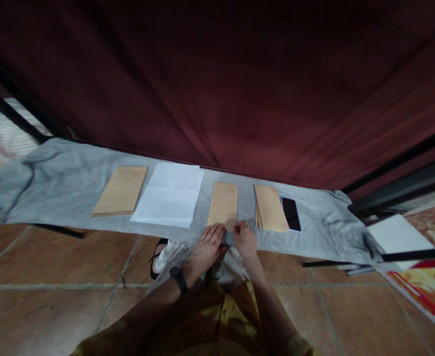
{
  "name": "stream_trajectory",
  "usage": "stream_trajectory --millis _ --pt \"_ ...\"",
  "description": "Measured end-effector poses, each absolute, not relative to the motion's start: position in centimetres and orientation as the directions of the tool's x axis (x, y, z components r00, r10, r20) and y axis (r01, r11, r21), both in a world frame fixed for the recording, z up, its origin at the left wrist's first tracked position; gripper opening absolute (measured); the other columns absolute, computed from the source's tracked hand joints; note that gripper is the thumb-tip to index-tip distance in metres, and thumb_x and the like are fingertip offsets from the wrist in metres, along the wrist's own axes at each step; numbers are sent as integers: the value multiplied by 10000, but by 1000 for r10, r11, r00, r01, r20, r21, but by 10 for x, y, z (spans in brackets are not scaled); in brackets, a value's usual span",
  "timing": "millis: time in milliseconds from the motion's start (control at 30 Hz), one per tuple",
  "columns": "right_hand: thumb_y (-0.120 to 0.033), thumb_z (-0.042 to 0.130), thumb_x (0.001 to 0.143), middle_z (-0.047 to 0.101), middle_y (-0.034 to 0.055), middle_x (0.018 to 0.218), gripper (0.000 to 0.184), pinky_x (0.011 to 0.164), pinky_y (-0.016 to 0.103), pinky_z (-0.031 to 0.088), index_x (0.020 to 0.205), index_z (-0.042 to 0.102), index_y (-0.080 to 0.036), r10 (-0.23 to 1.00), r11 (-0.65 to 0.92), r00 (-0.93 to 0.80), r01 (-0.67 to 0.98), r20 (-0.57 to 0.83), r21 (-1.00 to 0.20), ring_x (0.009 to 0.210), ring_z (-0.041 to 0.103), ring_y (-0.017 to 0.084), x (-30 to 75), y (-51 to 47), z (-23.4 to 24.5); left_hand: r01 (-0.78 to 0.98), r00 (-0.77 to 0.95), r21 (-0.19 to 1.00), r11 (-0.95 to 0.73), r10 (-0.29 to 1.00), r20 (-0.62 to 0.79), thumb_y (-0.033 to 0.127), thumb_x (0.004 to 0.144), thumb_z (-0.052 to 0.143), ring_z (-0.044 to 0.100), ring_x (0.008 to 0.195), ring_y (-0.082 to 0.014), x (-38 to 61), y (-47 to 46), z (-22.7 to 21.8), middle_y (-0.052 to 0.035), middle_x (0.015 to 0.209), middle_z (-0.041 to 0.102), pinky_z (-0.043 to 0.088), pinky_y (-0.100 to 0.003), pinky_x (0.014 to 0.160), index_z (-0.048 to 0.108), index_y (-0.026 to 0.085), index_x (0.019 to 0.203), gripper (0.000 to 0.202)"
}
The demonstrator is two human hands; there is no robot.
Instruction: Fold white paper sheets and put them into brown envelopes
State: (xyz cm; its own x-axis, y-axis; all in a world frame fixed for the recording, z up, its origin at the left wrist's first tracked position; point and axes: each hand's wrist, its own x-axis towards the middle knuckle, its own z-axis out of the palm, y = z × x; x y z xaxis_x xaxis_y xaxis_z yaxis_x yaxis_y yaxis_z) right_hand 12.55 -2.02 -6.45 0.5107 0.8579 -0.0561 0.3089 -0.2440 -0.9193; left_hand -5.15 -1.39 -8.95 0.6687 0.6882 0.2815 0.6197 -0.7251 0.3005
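A single brown envelope [223, 203] lies on the grey cloth [61, 183] in front of me. My left hand [207, 245], with a black watch on its wrist, rests flat at the envelope's near edge. My right hand [244, 238] has its fingertips on the envelope's near right corner. To the right lies a stack of brown envelopes [270, 207], and beside it a black phone [290, 213]. On the left are white paper sheets [170, 195] and another pile of brown envelopes [121, 190].
A dark red curtain [239, 84] hangs behind the cloth-covered surface. Terracotta floor tiles [54, 272] lie below. At the right are black metal bars [406, 173], a white sheet [397, 233] and a colourful printed board [428, 287].
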Motion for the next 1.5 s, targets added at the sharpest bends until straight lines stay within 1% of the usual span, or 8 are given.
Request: stream_trajectory --millis 133,233,333,600,867,967,1133,1500 --pt "-291 502 994 730 124 1159 267 1018 392 496 1163 696 -220 927 -50 312 650 206 -758 1140 663 251 112 -36 -60 636 674 273 -722 692 260 263 989 443 388 1496 -268 -51 -12 -91 -178 1548 500 313 -497 1230 427 128 1515 543" --pt "-290 422 1039 636 109 1401 383 1181 439 386 1355 627 -222 969 127 60 716 241 -686 1342 549 235 101 -48 -65 658 685 198 -727 686 245 119 937 374 395 1492 -246 -51 -12 -95 -189 1542 503 333 -459 1228 430 89 1515 581" --pt "-271 392 1053 535 117 1525 459 1245 475 292 1486 513 -184 973 148 -8 790 231 -595 1447 445 228 96 -57 -75 668 703 114 -736 673 229 57 883 351 379 1500 -247 -51 -16 -98 -193 1554 486 334 -460 1232 418 65 1525 646" --pt "-259 360 1066 481 126 1568 478 1256 482 230 1520 474 -163 974 119 -9 872 226 -475 1498 375 228 97 -65 -84 724 660 79 -685 722 209 76 884 407 304 1524 -329 -45 -28 -91 -243 1585 411 311 -501 1241 424 -2 1513 634" --pt "-254 373 1060 434 133 1598 518 1257 515 163 1571 383 -166 969 61 37 923 244 -380 1494 372 246 96 -74 -92 796 573 118 -594 802 169 325 948 521 233 1542 -371 -57 -29 -90 -284 1619 291 284 -530 1246 319 -21 1560 731" --pt "-247 373 1057 433 146 1597 528 1253 531 157 1575 366 -147 967 40 43 948 252 -317 1489 375 252 95 -76 -94 814 573 -1 -581 802 167 265 955 483 287 1529 -348 -53 -34 -90 -301 1606 306 280 -526 1250 294 -38 1562 703" --pt "-243 355 1058 469 152 1572 514 1245 525 173 1557 387 -124 965 35 31 969 259 -246 1465 405 254 96 -76 -97 818 571 -222 -530 795 205 66 938 346 471 1438 -306 -42 -37 -88 -290 1526 467 364 -518 1206 428 -24 1500 575" --pt "-212 388 1020 453 154 1583 561 1240 519 194 1571 352 -113 966 37 26 971 257 -238 1475 378 257 99 -83 -97 773 630 -281 -568 740 235 55 948 351 521 1398 -315 -47 -33 -89 -320 1475 514 425 -491 1160 469 -39 1466 540"
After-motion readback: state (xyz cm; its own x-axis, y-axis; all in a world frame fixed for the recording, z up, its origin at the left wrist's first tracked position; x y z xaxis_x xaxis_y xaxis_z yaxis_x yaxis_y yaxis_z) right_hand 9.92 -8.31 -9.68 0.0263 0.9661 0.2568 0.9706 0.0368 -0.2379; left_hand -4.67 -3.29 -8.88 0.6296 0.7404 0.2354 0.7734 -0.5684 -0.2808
